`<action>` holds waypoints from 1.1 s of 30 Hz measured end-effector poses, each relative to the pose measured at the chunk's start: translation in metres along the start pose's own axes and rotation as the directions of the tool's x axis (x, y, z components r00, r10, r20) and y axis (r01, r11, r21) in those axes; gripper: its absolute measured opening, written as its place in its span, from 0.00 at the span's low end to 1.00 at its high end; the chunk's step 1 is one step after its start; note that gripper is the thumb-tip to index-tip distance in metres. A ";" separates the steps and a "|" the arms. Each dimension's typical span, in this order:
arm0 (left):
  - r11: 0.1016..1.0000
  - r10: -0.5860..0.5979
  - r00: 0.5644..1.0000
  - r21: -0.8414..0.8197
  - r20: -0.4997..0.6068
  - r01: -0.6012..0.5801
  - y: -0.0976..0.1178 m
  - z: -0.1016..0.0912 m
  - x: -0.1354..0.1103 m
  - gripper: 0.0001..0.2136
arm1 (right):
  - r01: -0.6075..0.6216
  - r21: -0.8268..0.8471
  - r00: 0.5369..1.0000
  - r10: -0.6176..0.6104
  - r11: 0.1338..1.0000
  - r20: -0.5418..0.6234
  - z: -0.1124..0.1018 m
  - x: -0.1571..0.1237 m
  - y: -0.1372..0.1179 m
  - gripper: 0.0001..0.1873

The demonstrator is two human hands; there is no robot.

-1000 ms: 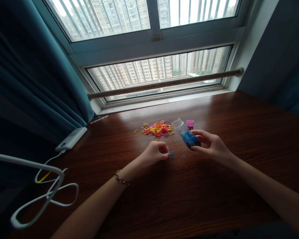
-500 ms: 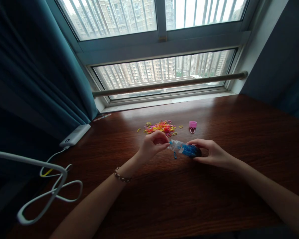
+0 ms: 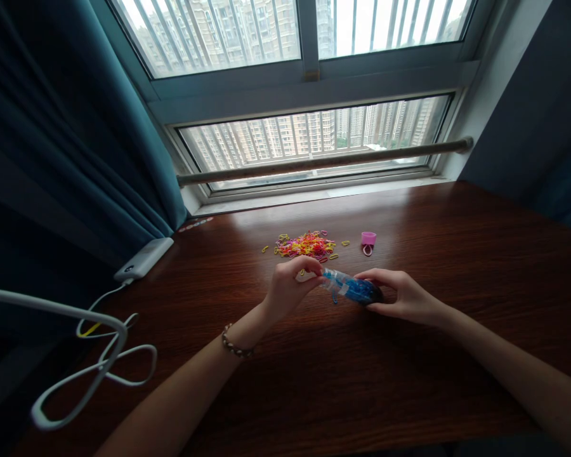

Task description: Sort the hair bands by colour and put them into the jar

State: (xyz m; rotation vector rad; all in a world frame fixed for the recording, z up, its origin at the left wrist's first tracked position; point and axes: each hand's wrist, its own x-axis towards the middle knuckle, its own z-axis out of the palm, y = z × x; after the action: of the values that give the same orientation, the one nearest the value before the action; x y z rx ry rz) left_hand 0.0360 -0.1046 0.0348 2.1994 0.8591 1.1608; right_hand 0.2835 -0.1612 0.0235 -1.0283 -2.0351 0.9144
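Note:
A small clear bottle (image 3: 345, 284) with many blue plastic clips inside lies tilted just over the table, its mouth toward the left. My right hand (image 3: 402, 295) grips its dark base end between thumb and fingers. At the mouth, my left hand (image 3: 295, 282) is closed in a pinch, fingertips touching the rim; what they hold, if anything, is too small to make out. One loose blue clip (image 3: 334, 298) lies on the table under the bottle. Behind my left hand is a pile of yellow, pink, orange and red clips (image 3: 307, 244).
On the brown wooden table (image 3: 285, 393) a pink cap with a loop (image 3: 368, 240) lies beyond the bottle. To the left are a white power strip (image 3: 145, 259) and its looped white cable (image 3: 118, 343). A blue curtain (image 3: 137, 139) and a barred window stand behind.
More blue clips now lie toward the bottle's mouth. My left hand has shifted slightly, its fingertips still at the rim. The right hand keeps its grip and has barely moved.

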 end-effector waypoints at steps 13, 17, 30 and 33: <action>0.992 0.089 0.996 0.094 -0.029 -0.086 -0.013 0.007 -0.001 0.06 | -0.051 0.141 0.980 0.076 0.989 -0.183 0.002 -0.001 0.012 0.27; 0.933 0.209 0.895 0.194 0.394 -0.303 -0.023 0.016 -0.006 0.09 | -0.065 0.204 0.964 0.114 0.977 -0.240 0.001 -0.001 0.016 0.27; 0.979 0.061 0.963 0.172 0.261 -0.109 -0.029 0.020 -0.011 0.05 | -0.087 0.115 0.968 0.112 0.989 -0.226 -0.010 0.002 0.013 0.27; 0.997 -0.078 0.997 -0.015 0.024 0.078 -0.031 0.019 -0.008 0.04 | -0.115 0.041 0.972 0.121 0.992 -0.203 -0.018 0.002 0.012 0.25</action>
State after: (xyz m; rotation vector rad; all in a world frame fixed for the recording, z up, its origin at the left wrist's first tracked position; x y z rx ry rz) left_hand 0.0396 -0.0923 0.0002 2.1427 0.9141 1.0988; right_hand 0.3018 -0.1493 0.0241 -1.1874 -1.8010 0.8574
